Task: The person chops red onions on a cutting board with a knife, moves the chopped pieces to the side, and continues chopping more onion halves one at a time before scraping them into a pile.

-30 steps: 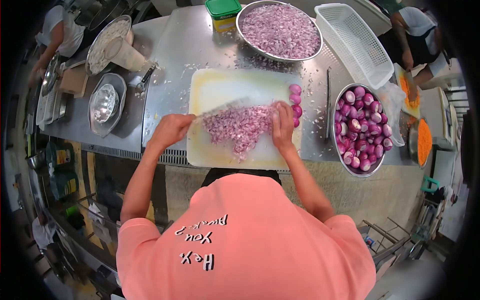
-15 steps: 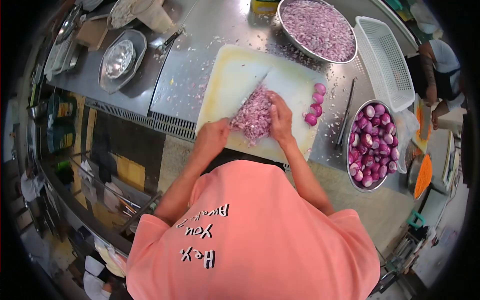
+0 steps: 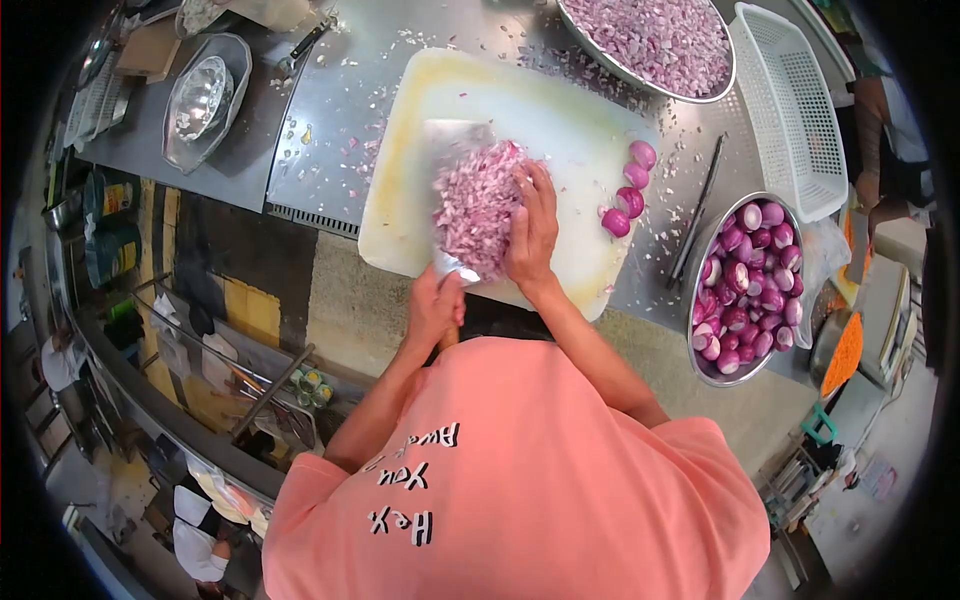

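Observation:
My left hand (image 3: 435,308) is closed round the handle of a broad cleaver (image 3: 446,137), whose flat blade lies under a heap of chopped red onion (image 3: 478,200). On the right side of that heap rests my right hand (image 3: 533,228), its fingers spread a little against the pieces. Both are over the near left part of a white cutting board (image 3: 405,150). Several peeled red onions (image 3: 630,201) stand in a row at the board's right edge.
A bowl of chopped onion (image 3: 655,45) is at the top, beside a white basket (image 3: 790,110). Whole peeled onions fill a metal bowl (image 3: 745,290) at right. A dark rod (image 3: 697,210) lies between board and bowl. Foil dishes (image 3: 203,100) sit at left; another person's arm (image 3: 870,130) shows far right.
The cleaver has turned flat and now carries the onion heap. My left hand has moved down toward my body; my right hand has shifted left against the heap. The view has shifted slightly.

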`<action>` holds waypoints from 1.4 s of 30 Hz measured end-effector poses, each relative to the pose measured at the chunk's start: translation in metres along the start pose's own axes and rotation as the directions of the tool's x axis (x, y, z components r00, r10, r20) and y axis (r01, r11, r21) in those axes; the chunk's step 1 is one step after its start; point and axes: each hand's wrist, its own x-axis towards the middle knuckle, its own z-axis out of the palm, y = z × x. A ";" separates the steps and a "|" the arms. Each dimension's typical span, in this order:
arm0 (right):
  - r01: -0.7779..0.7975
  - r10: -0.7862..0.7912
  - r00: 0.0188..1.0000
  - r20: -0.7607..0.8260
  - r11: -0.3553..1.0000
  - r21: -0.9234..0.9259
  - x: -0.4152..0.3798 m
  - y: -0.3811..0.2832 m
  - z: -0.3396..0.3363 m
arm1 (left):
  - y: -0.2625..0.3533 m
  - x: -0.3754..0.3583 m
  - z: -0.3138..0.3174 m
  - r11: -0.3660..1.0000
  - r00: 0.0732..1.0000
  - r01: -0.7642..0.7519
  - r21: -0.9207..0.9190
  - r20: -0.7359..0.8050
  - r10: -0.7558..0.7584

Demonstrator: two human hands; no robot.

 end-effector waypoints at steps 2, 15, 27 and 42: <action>-0.065 0.070 0.996 -0.056 0.994 0.091 0.006 0.000 0.005 | 0.000 0.016 0.018 0.999 0.992 -0.021 0.038 0.121 0.017; 0.065 0.010 0.953 -0.303 0.970 0.236 0.109 -0.054 -0.029 | 0.148 0.010 0.062 0.991 0.987 -0.119 0.066 0.115 0.111; 0.057 -0.027 0.868 -0.495 0.997 0.044 0.223 0.008 -0.119 | 0.234 0.159 0.162 0.489 0.755 -0.547 0.679 0.147 0.639; 0.140 -0.020 0.969 0.248 0.867 -0.478 -0.052 0.000 -0.024 | 0.150 0.186 -0.022 -0.274 0.498 -0.680 0.680 0.703 0.508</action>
